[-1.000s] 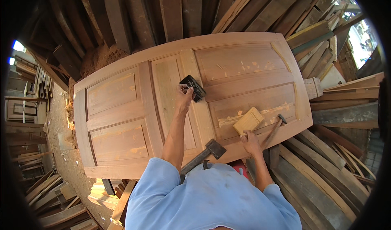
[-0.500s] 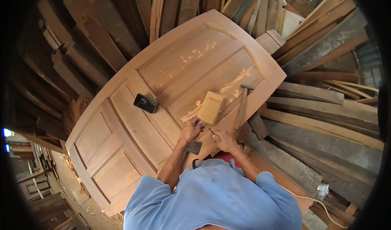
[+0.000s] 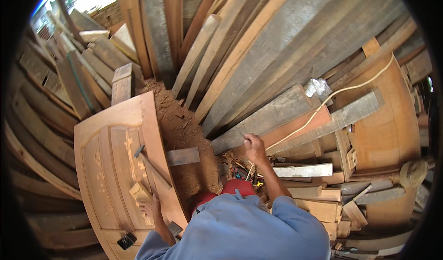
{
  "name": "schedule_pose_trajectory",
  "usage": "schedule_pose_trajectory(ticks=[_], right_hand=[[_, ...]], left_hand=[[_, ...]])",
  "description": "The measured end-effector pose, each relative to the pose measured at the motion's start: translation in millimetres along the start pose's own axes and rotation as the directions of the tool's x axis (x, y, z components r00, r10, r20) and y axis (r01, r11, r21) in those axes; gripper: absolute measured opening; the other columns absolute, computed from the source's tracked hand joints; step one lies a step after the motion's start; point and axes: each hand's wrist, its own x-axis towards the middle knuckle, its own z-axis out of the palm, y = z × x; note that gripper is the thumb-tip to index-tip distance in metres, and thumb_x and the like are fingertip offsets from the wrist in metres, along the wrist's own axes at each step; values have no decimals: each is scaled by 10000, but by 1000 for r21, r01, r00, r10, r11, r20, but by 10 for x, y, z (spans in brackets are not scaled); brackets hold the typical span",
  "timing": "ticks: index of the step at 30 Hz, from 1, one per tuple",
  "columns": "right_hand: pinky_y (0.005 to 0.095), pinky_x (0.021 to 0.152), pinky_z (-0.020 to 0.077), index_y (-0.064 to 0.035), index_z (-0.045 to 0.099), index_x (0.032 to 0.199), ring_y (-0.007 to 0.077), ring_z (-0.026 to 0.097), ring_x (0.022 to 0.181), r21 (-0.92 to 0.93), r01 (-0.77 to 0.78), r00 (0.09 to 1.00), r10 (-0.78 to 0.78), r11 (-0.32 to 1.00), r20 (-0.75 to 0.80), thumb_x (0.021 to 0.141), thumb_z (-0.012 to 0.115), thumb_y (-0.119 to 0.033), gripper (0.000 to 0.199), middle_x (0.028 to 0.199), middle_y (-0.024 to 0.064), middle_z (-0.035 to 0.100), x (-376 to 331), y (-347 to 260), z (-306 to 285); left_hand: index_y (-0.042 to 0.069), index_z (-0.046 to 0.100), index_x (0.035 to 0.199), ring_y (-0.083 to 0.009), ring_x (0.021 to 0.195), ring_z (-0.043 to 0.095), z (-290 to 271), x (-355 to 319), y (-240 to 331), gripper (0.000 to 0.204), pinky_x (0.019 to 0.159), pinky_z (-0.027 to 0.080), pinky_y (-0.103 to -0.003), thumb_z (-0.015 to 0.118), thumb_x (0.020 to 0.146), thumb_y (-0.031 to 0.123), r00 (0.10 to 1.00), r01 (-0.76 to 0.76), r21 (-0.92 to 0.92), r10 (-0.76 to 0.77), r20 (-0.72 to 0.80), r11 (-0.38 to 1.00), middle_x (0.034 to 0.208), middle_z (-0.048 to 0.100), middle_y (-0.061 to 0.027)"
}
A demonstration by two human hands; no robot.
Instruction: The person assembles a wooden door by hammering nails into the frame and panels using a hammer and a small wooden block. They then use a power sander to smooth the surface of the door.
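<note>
My left hand [image 3: 151, 208] rests with fingers spread on a panelled wooden door [image 3: 173, 201], beside a light wooden block [image 3: 140, 193]. The fingertips are close to the block; whether they touch it I cannot tell. Out to the right, my right hand [image 3: 255, 149] is closed, a thin dark rod-like tool [image 3: 242, 135] just poking out of it. Its exact kind is too small to make out. On the door's right edge lies a hammer [image 3: 154, 168]. Nearer to me are a small black tray [image 3: 126, 241] and a dark flat piece [image 3: 175, 228] by my left forearm.
Long planks [image 3: 258, 71] lean beyond the door and to the right. Sawdust [image 3: 177, 121] covers the ground beside it. A pale cable [image 3: 318, 112] crosses the boards on the right, near crumpled clear plastic [image 3: 317, 88]. Tangled small items [image 3: 240, 171] lie below my right hand.
My view has swung right, so the door now sits at the left. My hands have parted: the right has moved off the door with the thin tool, while the left stays by the block, fingers spread.
</note>
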Motion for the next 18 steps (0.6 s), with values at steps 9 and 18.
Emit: schedule_pose_trajectory(ticks=[9,18], right_hand=[[429,906,552,11,721,1136,373,702,988,-290,-373,846,195,881,-496,931,653,-29,220,1043,224,723,755,1585,-2011],[515,864,534,-4,721,1062,460,676,958,-445,-410,873,201,796,-444,949,624,-144,205,977,264,709,1687,2079,-2247]], left_hand=[[44,26,1657,-460,1446,345,-94,92,-40,1172,1135,355,-634,657,872,643,994,-25,115,13,105,993,1601,291,-277],[20,25,1650,-456,1469,338,-124,10,85,1195,1175,327,-608,649,864,667,994,-1,149,-15,108,989,1641,232,-292]])
